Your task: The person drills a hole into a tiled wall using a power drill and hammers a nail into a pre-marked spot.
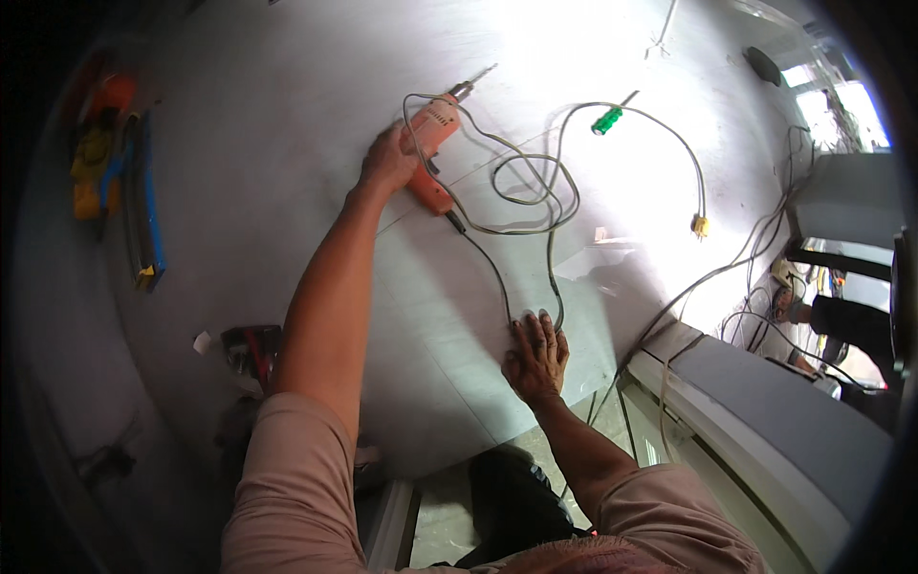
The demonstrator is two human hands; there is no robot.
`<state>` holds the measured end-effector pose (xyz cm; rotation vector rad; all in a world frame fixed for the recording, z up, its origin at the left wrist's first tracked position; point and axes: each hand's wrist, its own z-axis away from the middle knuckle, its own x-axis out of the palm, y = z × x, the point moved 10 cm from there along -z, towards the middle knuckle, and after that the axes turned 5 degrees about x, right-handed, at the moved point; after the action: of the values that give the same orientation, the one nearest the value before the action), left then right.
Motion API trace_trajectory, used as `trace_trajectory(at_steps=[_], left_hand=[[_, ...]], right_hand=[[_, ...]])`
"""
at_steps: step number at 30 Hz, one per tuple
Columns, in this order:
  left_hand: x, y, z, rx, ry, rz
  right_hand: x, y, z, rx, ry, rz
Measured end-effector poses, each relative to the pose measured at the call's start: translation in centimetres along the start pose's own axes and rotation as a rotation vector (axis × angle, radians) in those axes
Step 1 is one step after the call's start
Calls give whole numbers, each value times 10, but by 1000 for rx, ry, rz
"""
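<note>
My left hand (386, 163) is wrapped round the body of an orange-red corded power drill (432, 127), lying on the pale grey tabletop (287, 182). A long bit in its chuck points to the far right. The drill's cord (490, 265) leaves the handle end, runs toward me and loops over the table, ending in a yellow plug (701, 227) on the right. Palm down, my right hand (537, 356) lies flat with fingers spread, pressing near the cord; whether the cord passes under the fingers is hidden. Beyond the loops sits a green-handled screwdriver (607, 120).
At the far left lie a blue level-like bar (151, 206) and yellow and orange tools (94, 167). A dark red object (253, 352) sits by my left arm. Dark cables (712, 277) run along the right edge. Another person's arm (846, 328) shows at the far right.
</note>
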<state>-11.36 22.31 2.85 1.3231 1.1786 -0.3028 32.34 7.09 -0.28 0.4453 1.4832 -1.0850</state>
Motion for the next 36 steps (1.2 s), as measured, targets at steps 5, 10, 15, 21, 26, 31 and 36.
trace_trajectory(at_steps=[5,10,15,21,26,31,36], left_hand=[[36,37,25,-363,-253,-138],[54,-16,108,-736,-197,420],[19,51,195,-898,-68,452],[-53,65,310,-964,313,271],[-127,158,365,-742,533,255],[-186,226,420,-520,564,162],[-241,298,511,-310,479,111]], right_hand=[[2,11,9,16,-11,-14],[-2,-3,9,-15,21,-20],[-1,17,12,68,49,-45],[-7,10,17,30,234,-35],[-13,11,22,-7,281,27],[-8,5,28,-69,330,4],[11,-1,33,-145,359,20]])
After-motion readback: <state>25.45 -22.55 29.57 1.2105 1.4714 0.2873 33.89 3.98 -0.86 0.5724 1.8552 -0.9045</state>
